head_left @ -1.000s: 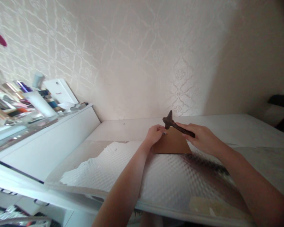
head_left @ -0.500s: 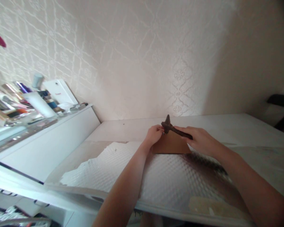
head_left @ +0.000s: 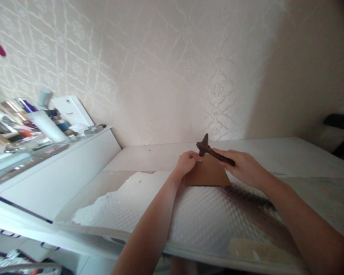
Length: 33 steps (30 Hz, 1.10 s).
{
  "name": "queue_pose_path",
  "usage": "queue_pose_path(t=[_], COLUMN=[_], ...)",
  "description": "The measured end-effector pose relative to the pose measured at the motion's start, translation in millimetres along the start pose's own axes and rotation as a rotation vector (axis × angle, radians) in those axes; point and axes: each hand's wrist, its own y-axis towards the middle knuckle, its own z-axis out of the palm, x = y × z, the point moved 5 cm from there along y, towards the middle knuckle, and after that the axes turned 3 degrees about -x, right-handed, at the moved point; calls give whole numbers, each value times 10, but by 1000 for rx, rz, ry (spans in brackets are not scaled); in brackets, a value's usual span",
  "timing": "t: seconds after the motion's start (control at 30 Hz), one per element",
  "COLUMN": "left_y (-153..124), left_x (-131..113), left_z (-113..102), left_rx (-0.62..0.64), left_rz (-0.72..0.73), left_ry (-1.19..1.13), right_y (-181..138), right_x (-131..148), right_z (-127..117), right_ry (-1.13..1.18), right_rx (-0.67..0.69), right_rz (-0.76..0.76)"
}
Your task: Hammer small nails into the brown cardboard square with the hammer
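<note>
My right hand is wrapped round the handle of a dark brown hammer. The hammer's head hangs just above the left far part of a flat brown board, near my left fingers. My left hand rests at the board's left edge, its fingers bent together over it. By those fingertips a small shiny metal piece shows on the board, too small to name. Whether the left fingers grip it cannot be made out. Under the board lies a silvery quilted sheet.
The sheet covers part of a white desk against a patterned wall. At the left, a white cabinet carries bottles, tubes and a white box. A dark chair part stands at the far right.
The hammer has risen slightly off the board with my right hand, so the small metal piece shows more clearly. My left hand and the board have stayed put.
</note>
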Motion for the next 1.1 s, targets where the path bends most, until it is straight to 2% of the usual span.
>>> queue_pose_path(t=[0.13,0.43,0.93,1.1], left_y=[2,34,3,-22], left_x=[17,25,2,-30], left_z=[19,33,-57,-104], left_rx=[22,34,16,1], left_rz=[-2,26,-13,-19], left_ry=[-24,-37,23,26], right_y=[12,-14,-7,-13], right_x=[6,33,188,199], right_z=[-83,27,103,119], right_ry=[-32,-62,-1,-52], right_rx=[-67,19,10,8], right_rz=[26,-5,-40,-31])
